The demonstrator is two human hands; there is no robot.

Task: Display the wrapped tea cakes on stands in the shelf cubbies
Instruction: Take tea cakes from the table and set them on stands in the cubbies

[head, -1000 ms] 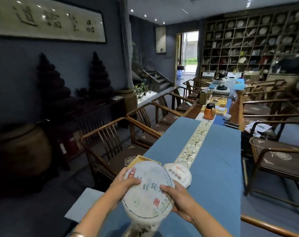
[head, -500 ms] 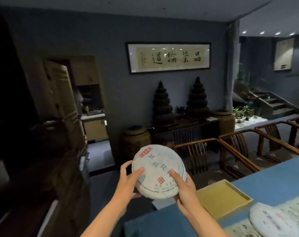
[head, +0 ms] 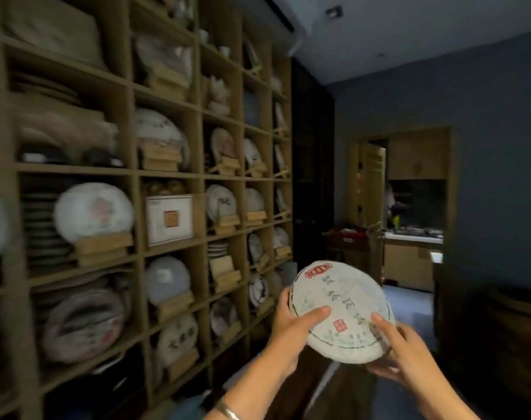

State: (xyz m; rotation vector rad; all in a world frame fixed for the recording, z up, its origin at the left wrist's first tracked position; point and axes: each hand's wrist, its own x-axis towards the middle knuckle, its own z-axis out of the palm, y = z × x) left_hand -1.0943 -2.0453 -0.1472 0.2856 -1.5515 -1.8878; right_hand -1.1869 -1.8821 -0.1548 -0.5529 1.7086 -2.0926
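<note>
A round tea cake (head: 341, 310) in white paper with green characters and red seals is held up in front of me, face toward me. My left hand (head: 291, 328) grips its left edge, thumb across the face. My right hand (head: 400, 347) grips its lower right edge, thumb on the front. To the left stands a tall wooden shelf (head: 197, 177) of cubbies. Most cubbies hold wrapped cakes on small wooden stands, such as one (head: 92, 212) at the left. One cubby (head: 224, 268) holds a wooden stand with no cake on it, in front of stacked discs.
A white box with a brown seal (head: 170, 218) fills one cubby. A dark cabinet (head: 311, 177) stands past the shelf's right end. Beyond it an open wooden door (head: 371, 201) leads to a lit counter room. Dark furniture (head: 512, 322) sits at the right.
My view has swung left, from the long blue table past the calligraphy wall to the shelf of cubbies. Both hands have kept hold of the same tea cake throughout.
</note>
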